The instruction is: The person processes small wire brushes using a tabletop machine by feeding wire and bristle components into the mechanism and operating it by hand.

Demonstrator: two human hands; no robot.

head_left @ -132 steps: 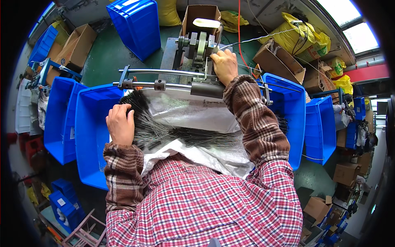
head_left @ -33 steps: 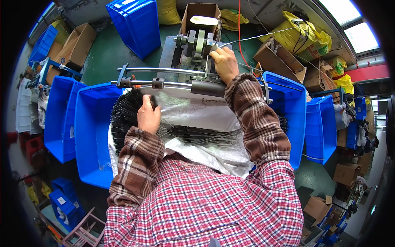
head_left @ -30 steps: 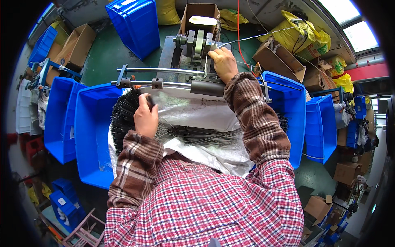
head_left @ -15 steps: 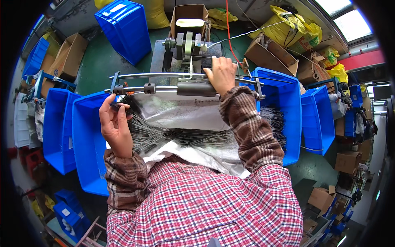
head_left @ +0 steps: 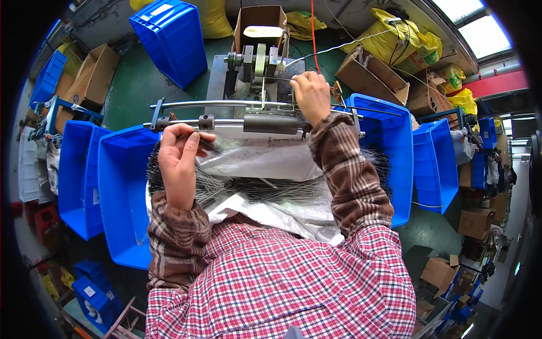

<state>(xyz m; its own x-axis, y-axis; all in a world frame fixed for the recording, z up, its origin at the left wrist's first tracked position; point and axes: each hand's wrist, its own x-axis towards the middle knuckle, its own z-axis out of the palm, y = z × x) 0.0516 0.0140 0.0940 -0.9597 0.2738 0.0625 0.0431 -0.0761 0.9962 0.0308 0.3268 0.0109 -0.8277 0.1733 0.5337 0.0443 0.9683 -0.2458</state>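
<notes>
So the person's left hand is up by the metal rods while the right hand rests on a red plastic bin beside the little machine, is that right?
Not quite. In the head view the right hand is at the small grey metal machine, not on a bin, and the plastic bins are blue, not red. The left hand is indeed up by the horizontal metal rods, fingers pinching thin dark wires.

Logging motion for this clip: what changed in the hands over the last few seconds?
The left hand lifted off the black wire bundle toward the metal rail, now pinching a thin wire piece. The right hand stayed at the small machine; the blue bins stayed put.
</notes>
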